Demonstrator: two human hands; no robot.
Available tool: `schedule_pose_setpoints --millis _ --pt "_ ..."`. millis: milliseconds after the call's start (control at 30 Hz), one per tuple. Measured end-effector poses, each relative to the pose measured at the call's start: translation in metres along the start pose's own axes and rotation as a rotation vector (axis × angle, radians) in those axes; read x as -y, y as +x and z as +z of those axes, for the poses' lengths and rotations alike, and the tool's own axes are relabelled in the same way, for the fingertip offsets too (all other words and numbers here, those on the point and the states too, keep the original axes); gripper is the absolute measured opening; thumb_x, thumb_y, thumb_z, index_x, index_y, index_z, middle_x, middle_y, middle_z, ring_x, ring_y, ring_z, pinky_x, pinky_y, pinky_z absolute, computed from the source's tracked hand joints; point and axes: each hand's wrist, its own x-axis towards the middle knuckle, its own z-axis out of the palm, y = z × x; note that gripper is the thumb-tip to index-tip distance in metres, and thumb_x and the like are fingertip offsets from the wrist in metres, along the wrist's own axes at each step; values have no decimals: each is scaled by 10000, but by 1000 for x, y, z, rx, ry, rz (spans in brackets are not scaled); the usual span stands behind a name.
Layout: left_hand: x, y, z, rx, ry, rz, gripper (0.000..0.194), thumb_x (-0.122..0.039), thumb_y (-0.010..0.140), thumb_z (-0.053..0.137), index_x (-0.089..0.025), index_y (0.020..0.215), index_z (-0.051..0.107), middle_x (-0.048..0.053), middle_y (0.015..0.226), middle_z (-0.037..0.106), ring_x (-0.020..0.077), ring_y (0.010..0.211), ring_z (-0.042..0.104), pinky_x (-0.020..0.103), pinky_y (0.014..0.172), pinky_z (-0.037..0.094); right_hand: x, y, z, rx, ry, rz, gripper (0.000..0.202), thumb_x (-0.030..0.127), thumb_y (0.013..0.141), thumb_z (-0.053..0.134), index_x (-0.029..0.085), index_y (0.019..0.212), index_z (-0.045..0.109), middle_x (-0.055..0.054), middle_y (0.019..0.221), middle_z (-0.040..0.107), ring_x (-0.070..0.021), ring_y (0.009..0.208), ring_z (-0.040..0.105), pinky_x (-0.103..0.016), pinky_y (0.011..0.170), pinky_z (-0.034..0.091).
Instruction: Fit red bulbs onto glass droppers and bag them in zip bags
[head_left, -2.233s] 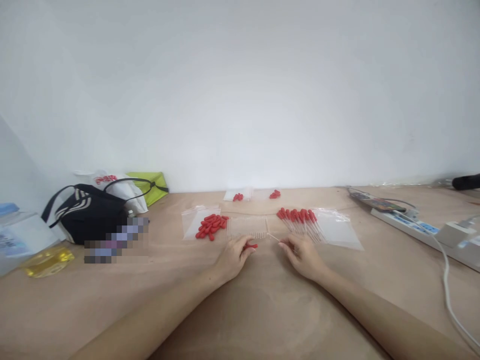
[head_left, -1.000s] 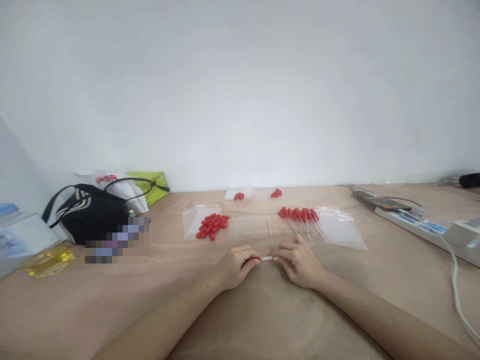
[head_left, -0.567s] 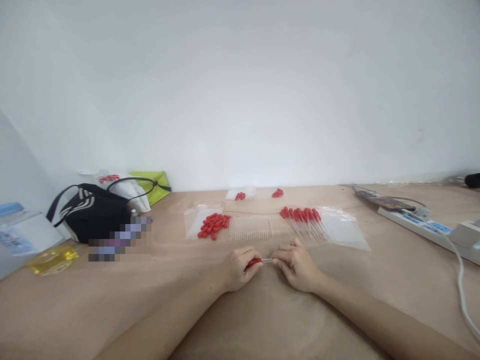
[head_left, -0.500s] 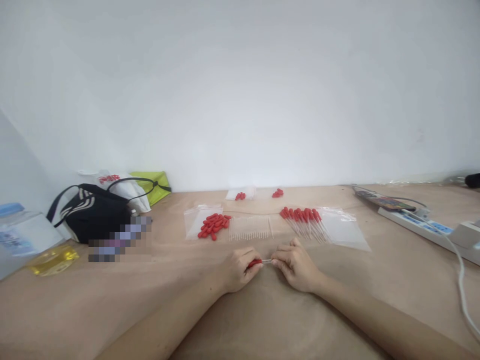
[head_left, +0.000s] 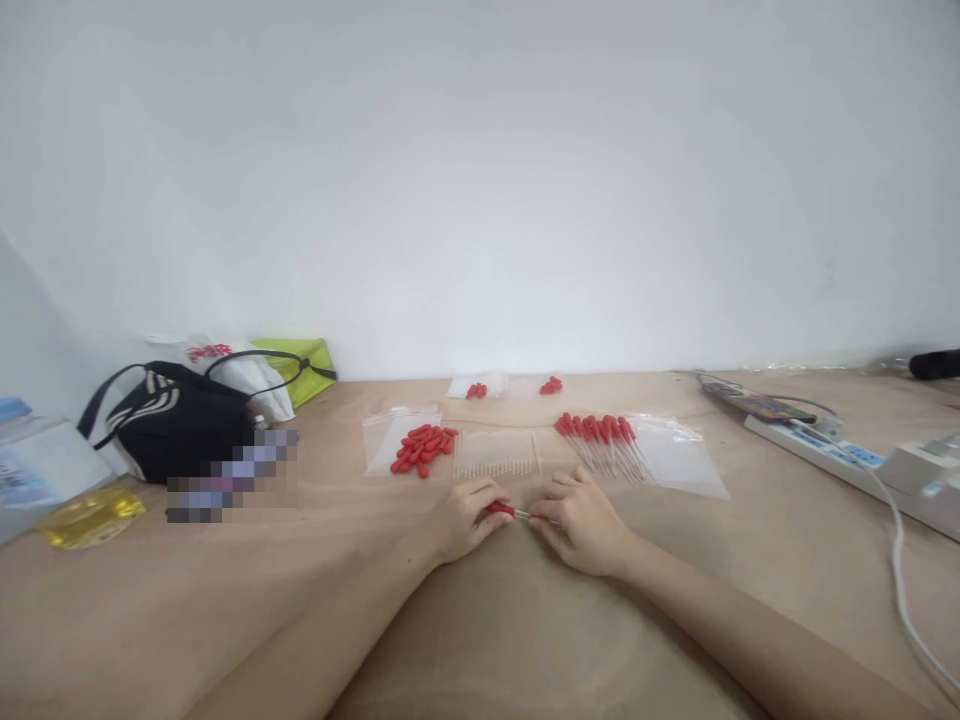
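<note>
My left hand [head_left: 457, 522] is closed on a red rubber dropper bulb [head_left: 500, 509]. The fingers of my right hand [head_left: 581, 525] pinch a thin glass tube [head_left: 521, 515], whose left end meets the bulb. How far the tube sits inside cannot be made out. Beyond my left hand lies a heap of loose red bulbs [head_left: 420, 450]. A row of clear tubes [head_left: 491, 455] lies side by side in the middle. Past my right hand, several droppers with red bulbs on their tubes [head_left: 600, 435] lie fanned out.
Clear plastic bags [head_left: 679, 455] lie beside the droppers. Small groups of red bulbs [head_left: 551, 385] are near the wall. At right are a white power strip [head_left: 817, 447], a phone [head_left: 772, 407] and a cable. A black bag [head_left: 180, 430] and a yellow liquid container [head_left: 90, 518] stand left.
The whole view has shifted a little. Both hands keep their hold on the bulb and tube, and more of the red bulb shows between the left fingers.
</note>
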Motion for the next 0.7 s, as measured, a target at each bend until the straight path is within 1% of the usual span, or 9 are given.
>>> schedule_pose_setpoints --millis 67,133,233,267,333,433,533,633,700 --pt "3 -2 -1 -35 7 -93 253 -253 783 505 -173 1024 503 46 894 543 156 749 516 270 695 423 -8 3 -6 -5 -5 97 247 252 800 420 201 655 613 -23 669 599 -147 694 492 -294 663 236" --pt "7 -4 0 -51 12 -197 336 -247 764 521 -181 1087 455 32 886 531 141 689 506 268 661 426 -25 10 -13 -55 16 330 275 268 801 399 206 652 621 -19 673 613 -147 669 512 -282 657 261" --pt "12 -5 3 -25 -10 -261 307 -225 762 507 -175 1060 450 1 806 520 121 620 487 253 626 415 -57 23 -17 -169 34 748 287 324 795 377 220 753 641 -28 737 647 -177 704 550 -282 652 287" --pt "13 -5 4 -15 -23 -262 290 -221 766 500 -174 1048 452 -5 790 517 116 613 484 248 621 410 -66 27 -17 -194 27 847 285 334 788 379 215 798 638 -40 768 653 -190 737 557 -286 658 291" --pt "14 -5 5 -6 -42 -265 259 -217 769 492 -175 1023 463 -14 767 513 109 599 477 241 615 402 -80 34 -13 -213 -9 965 278 330 773 388 207 848 625 -58 818 657 -212 796 562 -311 700 287" --pt "14 -5 4 -7 -56 -275 216 -213 764 498 -177 977 490 -16 750 513 108 595 473 239 609 399 -88 38 -4 -187 -63 1040 259 310 758 394 188 843 606 -74 784 657 -227 805 565 -355 751 259" --pt "13 -4 2 -4 -66 -270 172 -209 762 505 -170 928 520 -4 752 518 111 608 478 237 607 408 -90 37 2 -151 -101 1063 238 296 751 390 179 793 592 -73 727 649 -227 782 565 -370 757 244" --pt "11 -4 3 -7 -70 -268 143 -199 760 509 -171 897 540 6 763 525 115 632 491 227 599 419 -89 36 1 -146 -134 1022 219 298 739 400 181 753 585 -73 778 644 -225 799 553 -371 749 243" --pt "11 -4 4 -3 -61 -258 132 -194 763 507 -171 888 543 11 775 533 117 643 502 220 591 423 -85 38 0 -165 -150 950 223 308 740 403 180 751 585 -78 841 638 -225 827 541 -371 755 243"
